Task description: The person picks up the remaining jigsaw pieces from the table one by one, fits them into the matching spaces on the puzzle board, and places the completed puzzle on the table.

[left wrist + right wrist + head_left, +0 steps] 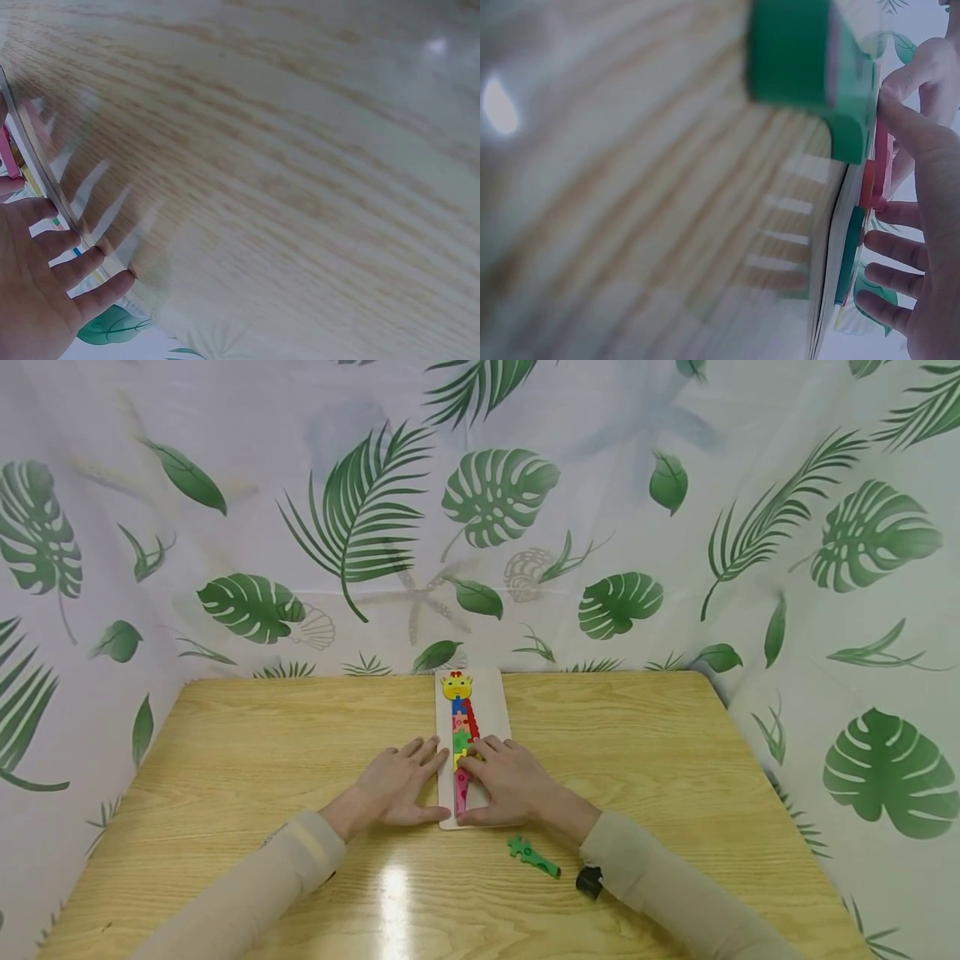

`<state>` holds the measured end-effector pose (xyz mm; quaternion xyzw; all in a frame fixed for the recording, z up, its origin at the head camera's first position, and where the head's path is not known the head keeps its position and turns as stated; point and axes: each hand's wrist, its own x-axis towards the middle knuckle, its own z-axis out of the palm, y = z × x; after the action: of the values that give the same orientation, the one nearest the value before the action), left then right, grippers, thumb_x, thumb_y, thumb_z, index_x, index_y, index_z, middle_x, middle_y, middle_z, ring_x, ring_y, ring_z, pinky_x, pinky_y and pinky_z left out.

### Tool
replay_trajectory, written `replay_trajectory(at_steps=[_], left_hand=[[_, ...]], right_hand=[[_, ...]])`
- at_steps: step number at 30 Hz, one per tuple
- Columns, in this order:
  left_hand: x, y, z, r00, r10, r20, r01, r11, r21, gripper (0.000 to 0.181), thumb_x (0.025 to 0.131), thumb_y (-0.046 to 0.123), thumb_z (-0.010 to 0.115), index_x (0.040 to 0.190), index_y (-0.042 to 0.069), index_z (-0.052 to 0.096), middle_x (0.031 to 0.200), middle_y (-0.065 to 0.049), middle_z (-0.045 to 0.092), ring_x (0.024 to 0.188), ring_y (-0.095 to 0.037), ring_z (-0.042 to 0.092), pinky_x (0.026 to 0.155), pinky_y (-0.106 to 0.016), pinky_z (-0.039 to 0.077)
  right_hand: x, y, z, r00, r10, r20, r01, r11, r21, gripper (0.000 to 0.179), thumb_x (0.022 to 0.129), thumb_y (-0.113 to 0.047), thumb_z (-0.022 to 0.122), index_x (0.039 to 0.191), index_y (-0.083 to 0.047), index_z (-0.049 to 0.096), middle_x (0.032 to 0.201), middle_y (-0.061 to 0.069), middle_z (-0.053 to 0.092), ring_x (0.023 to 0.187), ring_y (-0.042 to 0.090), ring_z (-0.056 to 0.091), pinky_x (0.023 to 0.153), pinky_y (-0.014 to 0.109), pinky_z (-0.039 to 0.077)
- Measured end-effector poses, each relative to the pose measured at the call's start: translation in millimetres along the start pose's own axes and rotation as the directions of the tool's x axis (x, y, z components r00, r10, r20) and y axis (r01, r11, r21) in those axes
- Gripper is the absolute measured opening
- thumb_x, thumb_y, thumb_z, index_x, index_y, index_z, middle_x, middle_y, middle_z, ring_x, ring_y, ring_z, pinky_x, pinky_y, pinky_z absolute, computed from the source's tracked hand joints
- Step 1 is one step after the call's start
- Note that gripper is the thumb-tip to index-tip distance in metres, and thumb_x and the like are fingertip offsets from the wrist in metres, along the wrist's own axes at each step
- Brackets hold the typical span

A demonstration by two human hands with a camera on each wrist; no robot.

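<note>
A pale board carries a giraffe puzzle with a yellow head piece, a red mane piece and a column of coloured pieces below the head. My right hand leans over the board. Its thumb and forefinger hold opposite ends of a pink leg-shaped puzzle piece, also a pink piece in the right wrist view. Whether that piece sits flat is hidden. My left hand rests along the board's left edge, fingers spread and straight. A green leg-shaped piece lies on the table, near the right wrist.
The wooden table reaches back to a white cloth printed with green leaves, which also hangs at both sides. A dark round object shows at the right sleeve.
</note>
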<state>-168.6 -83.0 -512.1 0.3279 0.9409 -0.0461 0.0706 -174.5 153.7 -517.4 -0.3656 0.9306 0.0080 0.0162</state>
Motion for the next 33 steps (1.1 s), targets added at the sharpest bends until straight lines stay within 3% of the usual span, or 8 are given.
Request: replay_trajectory(at_steps=[33], left_hand=[[0.6, -0.8, 1.9, 1.0, 0.008, -0.005, -0.008, 1.0, -0.017, 0.099, 0.096, 0.08, 0.046, 0.167, 0.013, 0.032, 0.174, -0.015, 0.031, 0.157, -0.039, 0.041, 0.115, -0.056, 0.051]], right_hand=[[-0.9, 0.0, 0.8, 1.0, -0.018, -0.019, 0.019, 0.999, 0.031, 0.086, 0.086, -0.083, 0.061, 0.143, -0.02, 0.064, 0.145, 0.005, 0.058, 0.138, 0.025, 0.05, 0.114, 0.049, 0.05]])
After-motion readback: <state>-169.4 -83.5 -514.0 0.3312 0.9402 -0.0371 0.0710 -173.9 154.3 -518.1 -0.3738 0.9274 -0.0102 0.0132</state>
